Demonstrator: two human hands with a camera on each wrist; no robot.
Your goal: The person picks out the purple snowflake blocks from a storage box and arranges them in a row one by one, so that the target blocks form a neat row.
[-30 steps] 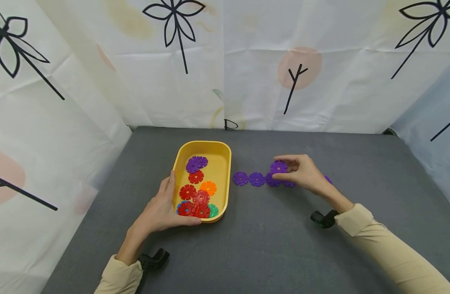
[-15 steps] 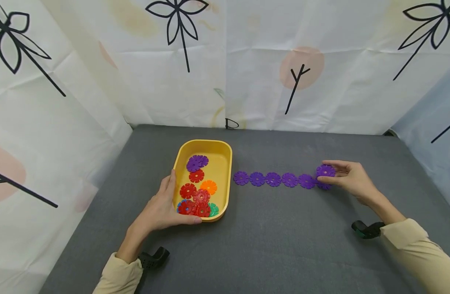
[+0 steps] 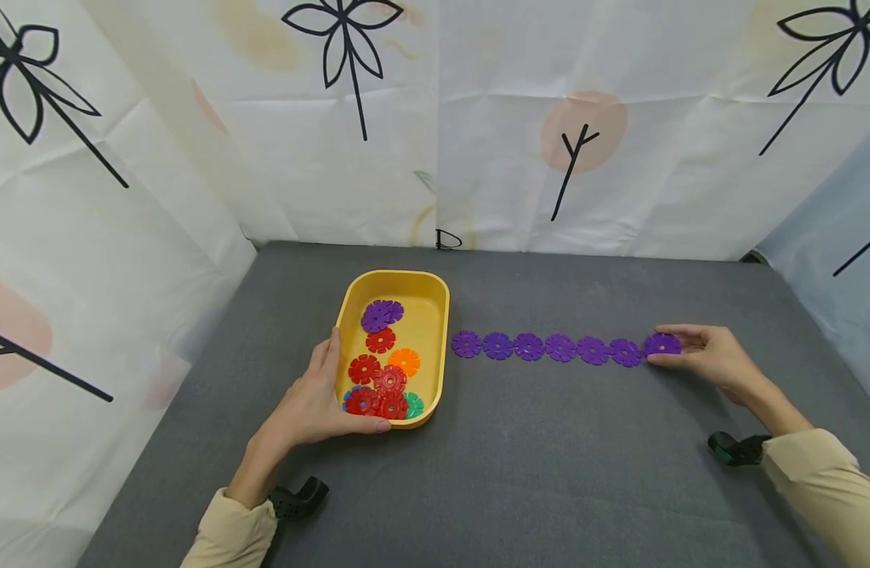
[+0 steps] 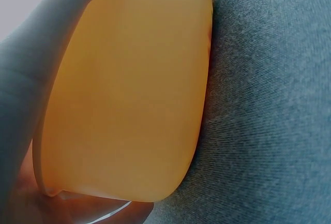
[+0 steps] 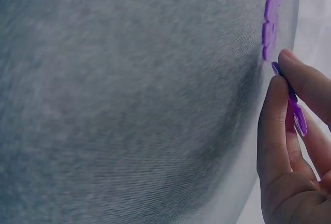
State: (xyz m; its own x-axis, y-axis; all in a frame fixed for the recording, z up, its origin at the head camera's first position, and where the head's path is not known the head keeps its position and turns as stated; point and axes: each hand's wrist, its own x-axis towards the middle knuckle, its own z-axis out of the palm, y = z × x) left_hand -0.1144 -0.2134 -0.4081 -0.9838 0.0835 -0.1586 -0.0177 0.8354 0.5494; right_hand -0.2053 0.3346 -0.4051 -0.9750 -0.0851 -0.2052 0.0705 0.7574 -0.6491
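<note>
At frame right, my right hand [image 3: 722, 364] has lowered its pinched purple disc [image 3: 663, 344] beside the purple row [image 3: 560, 348], seemingly lengthening it; my left hand [image 3: 310, 404] grips the yellow tray [image 3: 427, 312].

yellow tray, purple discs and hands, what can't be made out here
Blue disc, head view: mostly covered by a red disc.
Inside of the yellow tray, left wrist view: hidden by its wall.
Purple row, right wrist view: far end cut off by top edge.
Held purple disc, right wrist view: partly behind fingers.
Right hand, right wrist view: cut off by right edge.
</note>
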